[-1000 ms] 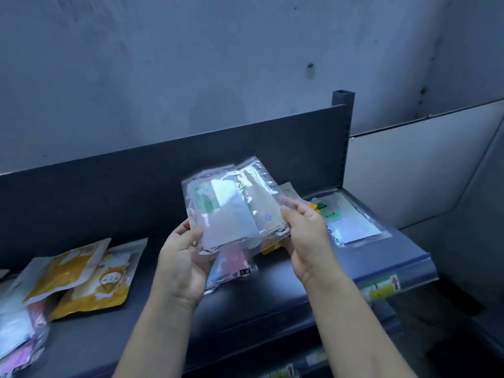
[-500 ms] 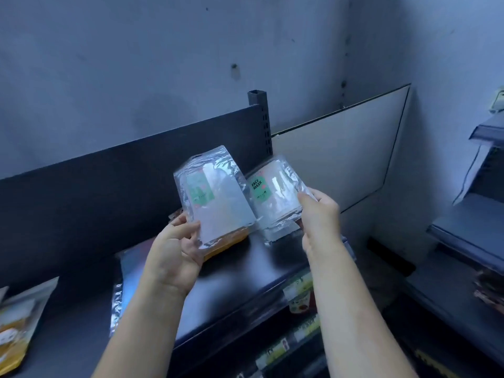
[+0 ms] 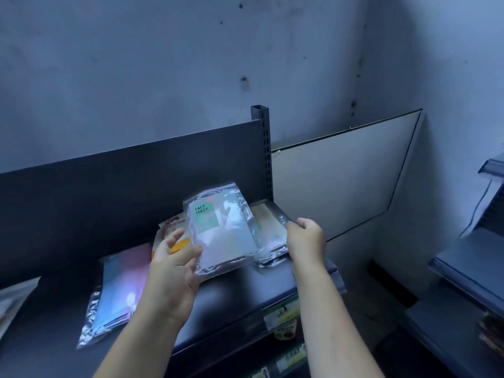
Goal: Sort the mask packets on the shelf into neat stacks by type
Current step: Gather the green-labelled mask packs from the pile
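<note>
At frame centre, the left hand (image 3: 174, 266) grips a clear plastic green-labelled FACE MASK packet (image 3: 222, 233) above the dark shelf (image 3: 231, 290) — likely to stack it on the similar clear packet (image 3: 270, 230) that the right hand (image 3: 305, 238) pinches just right of it.

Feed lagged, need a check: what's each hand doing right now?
Left hand: holding the face mask packet.
Right hand: pinching the clear packet beside it.

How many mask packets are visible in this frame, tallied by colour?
Clear silvery: 2, the green-label packet in the left hand and the second clear packet in the right hand.
Orange: 1, the orange packet, partly hidden.
Pink and blue: 1, the pink-blue packet flat on the shelf.
Pale: 1, the pale packet cut off at the left edge.
Total: 5
</note>
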